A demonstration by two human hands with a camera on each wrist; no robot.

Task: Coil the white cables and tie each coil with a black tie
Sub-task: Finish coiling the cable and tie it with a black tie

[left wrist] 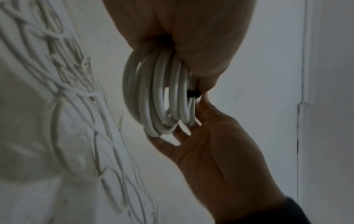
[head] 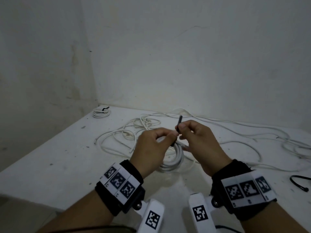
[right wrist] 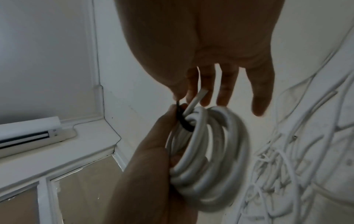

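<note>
Coil [head: 173, 158] of smooth round white cable hangs btwn both hands, ring on edge, loops stacked side by side. Left hand [head: 151, 148] grips its top w/ curled fingers. Right hand [head: 200, 140] pinches thin black tie [head: 179, 123], thumb+forefinger; strip's long axis near upright, free end up, lower end wrapping coil's top. Loose cables [head: 131, 132] beyond hands.

dim, flat light | soft shadows | wrist views blurred | wide-angle edge distortion

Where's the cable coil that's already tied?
In the head view, the tied coil lies on the white surface at far left, by the wall corner, beyond the loose cables and away from both hands.
</note>
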